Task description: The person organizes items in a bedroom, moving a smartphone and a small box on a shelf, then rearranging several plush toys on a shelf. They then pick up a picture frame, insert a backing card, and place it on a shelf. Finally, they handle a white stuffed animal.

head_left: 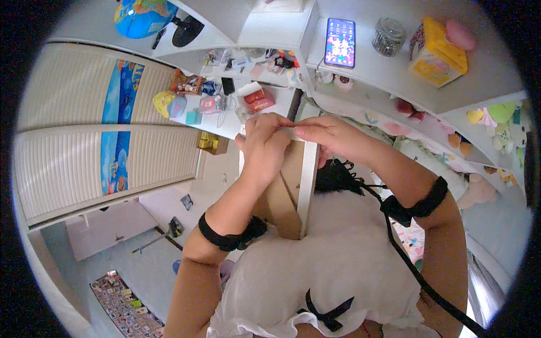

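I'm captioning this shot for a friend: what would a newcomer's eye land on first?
Probably the left hand and right hand, meeting near the centre at the far end of a white-edged frame. Next, perhaps, the bright blue globe at the upper left and the lit phone on the upper shelf.

Both arms bent at the elbow, forearms converging ahead of the chest. Left forearm (239, 197) slants up and rightward; left hand (264, 143) shows its back, fingers curled. Right forearm (400, 174) slants up and leftward; right hand (333, 136) points left, thumb (310, 133) extended, other fingers partly hidden beneath. Hands close together, right fingertips near the left's.
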A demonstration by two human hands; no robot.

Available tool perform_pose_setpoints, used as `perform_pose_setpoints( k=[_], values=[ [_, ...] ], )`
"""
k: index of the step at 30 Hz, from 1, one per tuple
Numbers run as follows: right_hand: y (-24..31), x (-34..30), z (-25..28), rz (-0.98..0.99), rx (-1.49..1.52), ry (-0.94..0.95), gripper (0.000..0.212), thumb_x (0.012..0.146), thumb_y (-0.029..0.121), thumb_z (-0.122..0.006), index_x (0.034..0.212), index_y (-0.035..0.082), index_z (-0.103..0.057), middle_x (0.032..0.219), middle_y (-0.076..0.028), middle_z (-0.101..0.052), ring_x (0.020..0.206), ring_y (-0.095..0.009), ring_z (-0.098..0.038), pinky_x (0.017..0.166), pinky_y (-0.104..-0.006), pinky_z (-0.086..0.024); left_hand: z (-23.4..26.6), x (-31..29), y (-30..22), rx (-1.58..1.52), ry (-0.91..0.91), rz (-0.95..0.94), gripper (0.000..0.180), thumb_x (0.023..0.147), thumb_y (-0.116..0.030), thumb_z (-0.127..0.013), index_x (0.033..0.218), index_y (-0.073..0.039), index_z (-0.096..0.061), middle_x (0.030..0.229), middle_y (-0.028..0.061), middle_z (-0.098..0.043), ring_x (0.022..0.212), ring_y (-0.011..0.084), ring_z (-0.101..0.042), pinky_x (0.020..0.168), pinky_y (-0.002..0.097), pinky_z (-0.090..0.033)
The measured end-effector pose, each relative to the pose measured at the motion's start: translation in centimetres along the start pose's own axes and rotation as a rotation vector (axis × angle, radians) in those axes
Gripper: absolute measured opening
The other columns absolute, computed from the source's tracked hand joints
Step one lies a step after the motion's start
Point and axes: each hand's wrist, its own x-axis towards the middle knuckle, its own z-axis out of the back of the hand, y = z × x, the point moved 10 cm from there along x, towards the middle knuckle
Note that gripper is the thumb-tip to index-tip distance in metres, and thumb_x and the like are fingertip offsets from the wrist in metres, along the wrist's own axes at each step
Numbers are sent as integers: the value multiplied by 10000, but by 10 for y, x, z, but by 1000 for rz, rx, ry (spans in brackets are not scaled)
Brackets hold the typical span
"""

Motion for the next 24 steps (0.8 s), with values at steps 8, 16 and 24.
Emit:
perform_pose_setpoints(
  k=[8, 16, 24],
  values=[
    [-2, -3, 19, 34, 49, -79, 443, 795, 427, -453, 972, 28, -525, 695, -56, -563, 548, -129, -551, 436, -246, -455, 6, -9, -21, -43, 91, -261, 307, 666, -126, -473, 960, -135, -559, 1071, 29, -478, 1086, 224, -365, 869, 569, -155],
    [4, -4, 25, 20, 9, -46, 431, 795, 437, -454, 936, 38, -535, 653, -44, -549, 506, -109, -522, 407, -229, -423, 13, -22, -73, 453, -106, -468, 293, 574, -101, -567, 864, -127, -601, 965, 6, -515, 950, 201, -472, 846, 597, -223],
    [-3, -14, 27, 7, 13, -57, 394, 796, 397, -448, 904, 30, -545, 647, -49, -550, 506, -116, -525, 404, -229, -425, -3, -25, -96, 579, -91, -556, 185, 555, -100, -580, 738, -78, -564, 776, 44, -525, 795, 235, -497, 858, 511, -299]
  ],
)
